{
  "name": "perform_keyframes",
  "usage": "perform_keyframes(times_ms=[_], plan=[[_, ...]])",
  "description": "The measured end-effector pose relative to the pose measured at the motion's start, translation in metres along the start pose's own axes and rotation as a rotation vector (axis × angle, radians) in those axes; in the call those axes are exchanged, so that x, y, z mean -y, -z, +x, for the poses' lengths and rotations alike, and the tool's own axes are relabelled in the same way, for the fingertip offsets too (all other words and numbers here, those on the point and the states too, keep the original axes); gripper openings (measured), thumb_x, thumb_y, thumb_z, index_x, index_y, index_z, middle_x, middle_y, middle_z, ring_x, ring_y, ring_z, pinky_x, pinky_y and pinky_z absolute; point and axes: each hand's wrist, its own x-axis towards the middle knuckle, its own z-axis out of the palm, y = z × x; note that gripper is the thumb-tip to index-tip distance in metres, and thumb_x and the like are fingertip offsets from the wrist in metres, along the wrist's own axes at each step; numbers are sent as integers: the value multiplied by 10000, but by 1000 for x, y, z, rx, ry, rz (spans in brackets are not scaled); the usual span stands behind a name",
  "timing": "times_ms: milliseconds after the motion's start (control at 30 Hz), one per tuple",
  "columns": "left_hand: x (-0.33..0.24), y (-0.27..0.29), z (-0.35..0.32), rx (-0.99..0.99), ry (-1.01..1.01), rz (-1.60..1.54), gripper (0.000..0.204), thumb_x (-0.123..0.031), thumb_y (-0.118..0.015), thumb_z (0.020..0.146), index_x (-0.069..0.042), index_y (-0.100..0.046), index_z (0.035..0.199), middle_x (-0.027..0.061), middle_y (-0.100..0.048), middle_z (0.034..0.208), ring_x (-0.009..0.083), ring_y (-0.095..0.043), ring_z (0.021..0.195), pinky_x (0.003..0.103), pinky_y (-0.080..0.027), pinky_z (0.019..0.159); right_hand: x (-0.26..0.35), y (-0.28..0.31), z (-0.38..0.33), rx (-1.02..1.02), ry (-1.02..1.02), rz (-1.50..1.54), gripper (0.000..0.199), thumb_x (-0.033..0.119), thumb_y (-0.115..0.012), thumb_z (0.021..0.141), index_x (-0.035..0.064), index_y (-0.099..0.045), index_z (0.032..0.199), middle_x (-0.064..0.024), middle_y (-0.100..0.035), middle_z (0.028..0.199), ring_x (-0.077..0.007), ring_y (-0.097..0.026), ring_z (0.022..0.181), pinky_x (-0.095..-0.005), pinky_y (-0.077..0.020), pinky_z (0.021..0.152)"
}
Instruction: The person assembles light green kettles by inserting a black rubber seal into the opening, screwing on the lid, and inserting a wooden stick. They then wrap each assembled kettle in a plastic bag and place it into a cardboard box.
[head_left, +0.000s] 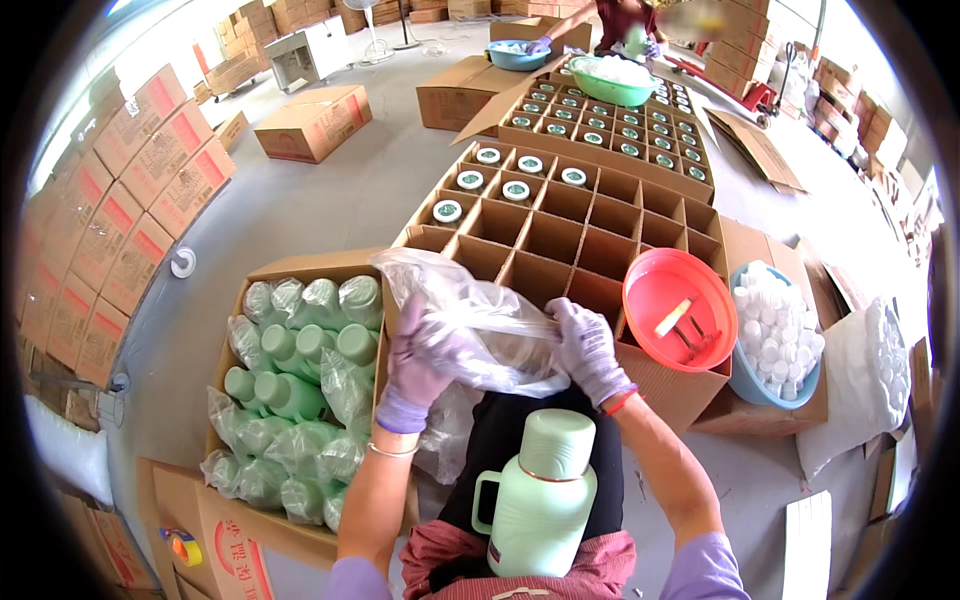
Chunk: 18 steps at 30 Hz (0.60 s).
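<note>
A clear plastic bag (480, 335) is stretched between my two gloved hands, above my lap. My left hand (415, 365) is closed on one side of it. The fingers of my right hand (588, 350) pinch the other side, where the plastic is drawn into a narrow strip. Below the bag, a mint-green thermos jug (540, 510) with a side handle and a matching cap stands upright on my lap, touched by neither hand. More crumpled clear plastic (447, 430) hangs beside my left wrist.
On the left, a carton (245, 515) holds green jugs, many bagged. Ahead, a divided carton (555, 238) has several white-capped items in its cells. A red basin (637, 300) with tools and a blue basin (745, 378) of white caps sit right. Another person (625, 20) works beyond.
</note>
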Motion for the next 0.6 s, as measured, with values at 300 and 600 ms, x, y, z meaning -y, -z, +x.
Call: perform_keyframes(times_ms=[300,600], plan=[[16,-15,-95,-73,450,598,256,-168,-748,844,9,-689,1019,59,-650,1059,95,-600,858,222,-486,736,-6,45,-116,-266,-218,44,356,59,-660,816,18,-573,1159,-186,-592,1088,-400,-573,1029,-483,-457,933],[-12,-58,-172,97,580,934,763,-573,-669,867,61,-574,1281,-34,-555,875,62,-489,790,219,-429,790,89,111,-292,342,97,210,202,93,-668,687,73,-616,881,-99,-588,1014,-303,-602,891,-501,-489,871]])
